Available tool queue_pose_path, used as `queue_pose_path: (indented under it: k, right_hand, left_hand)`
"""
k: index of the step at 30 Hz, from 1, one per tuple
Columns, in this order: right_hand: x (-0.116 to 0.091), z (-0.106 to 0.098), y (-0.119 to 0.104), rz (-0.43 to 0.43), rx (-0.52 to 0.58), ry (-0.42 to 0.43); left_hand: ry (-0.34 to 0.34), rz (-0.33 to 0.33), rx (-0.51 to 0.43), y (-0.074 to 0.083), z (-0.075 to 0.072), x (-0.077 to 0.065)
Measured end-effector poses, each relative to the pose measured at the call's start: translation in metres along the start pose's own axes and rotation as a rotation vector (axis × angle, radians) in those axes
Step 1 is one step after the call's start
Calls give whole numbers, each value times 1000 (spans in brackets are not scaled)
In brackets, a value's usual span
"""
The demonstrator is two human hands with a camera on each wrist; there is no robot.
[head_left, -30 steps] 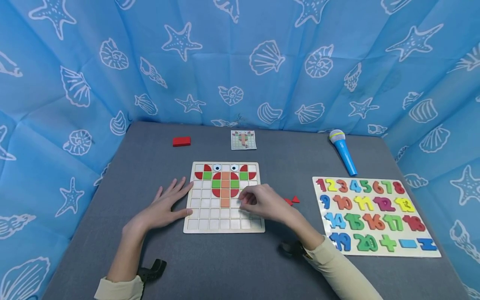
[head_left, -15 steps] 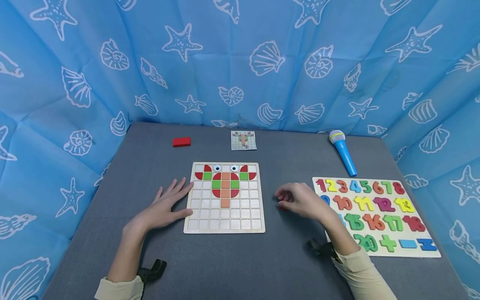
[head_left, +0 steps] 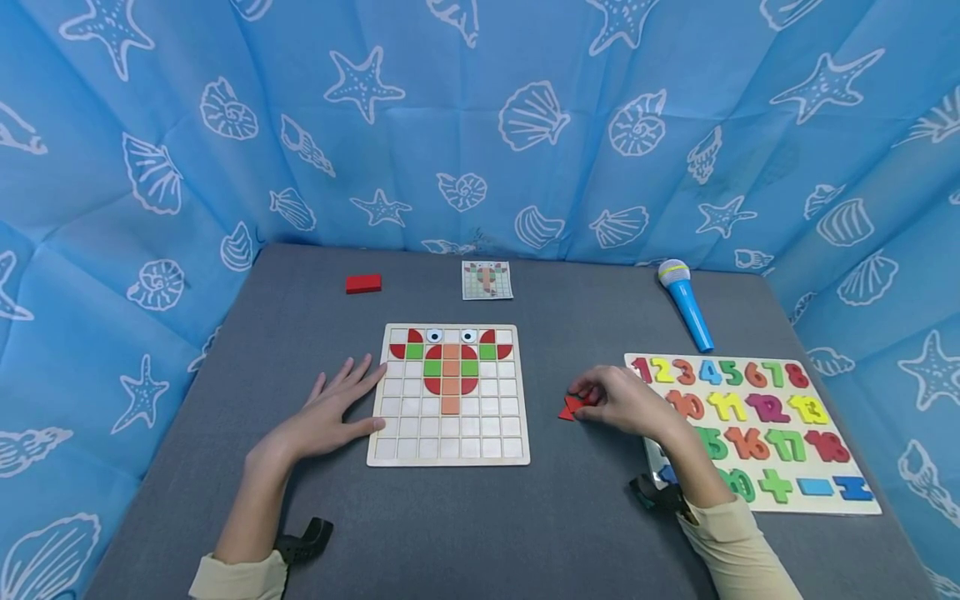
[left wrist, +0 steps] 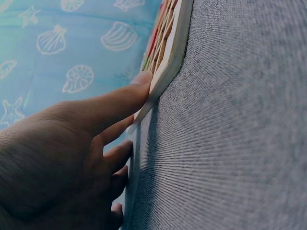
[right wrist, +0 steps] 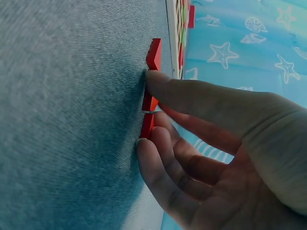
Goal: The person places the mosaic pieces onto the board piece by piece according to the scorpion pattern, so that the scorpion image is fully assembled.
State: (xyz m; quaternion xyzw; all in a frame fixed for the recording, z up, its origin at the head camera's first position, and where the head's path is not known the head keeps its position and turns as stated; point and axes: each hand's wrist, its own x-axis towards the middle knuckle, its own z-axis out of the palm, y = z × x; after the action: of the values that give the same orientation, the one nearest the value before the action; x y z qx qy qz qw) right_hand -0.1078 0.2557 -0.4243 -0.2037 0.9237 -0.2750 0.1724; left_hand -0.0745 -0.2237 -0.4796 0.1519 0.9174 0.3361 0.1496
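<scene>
A wooden grid board (head_left: pixel 408 451) lies mid-table, with red, green and orange pieces and two eye pieces set in its upper squares. My left hand (head_left: pixel 318 425) rests spread at its left edge, thumb and fingertips touching the rim. To the right of the board, my right hand (head_left: pixel 618 403) is down at the small red triangle pieces (head_left: pixel 567 412). In the right wrist view, its thumb and index finger pinch one red piece (right wrist: pixel 149 102). Another red piece (right wrist: pixel 154 54) lies just beyond the thumb, and a third (right wrist: pixel 147 125) sits by the other fingertips.
Behind the board lie a small picture card (head_left: pixel 487 281) and a red block (head_left: pixel 363 284). A blue toy microphone (head_left: pixel 688 308) lies at the back right. The number puzzle board (head_left: pixel 825 500) is partly under my right forearm. A blue curtain (head_left: pixel 465 150) borders the table.
My right hand has moved from over the board to the red pieces at its right, then slightly farther right. My left hand has stayed put.
</scene>
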Motion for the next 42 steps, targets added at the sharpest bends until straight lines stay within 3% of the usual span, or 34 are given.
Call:
queue_pose_path:
  k: [12,20,27,36,42]
  right_hand:
    - [2,4,2,-45,-15,-2]
    - [2,3,-2,-37,21,18]
    - [1,9,-20,-145,110,82]
    - [14,31,-49,-308,250,28]
    - [25,43,-69,-339,297,-2]
  left_hand:
    - [-45,-65,37,0,-1,3]
    - [-15,-17,12,0,-1,1]
    - [-15,-26,23,-5,1,2]
    - [-23,-37,29,-2,0,2]
    - [-45,-68,43,-2,0,4]
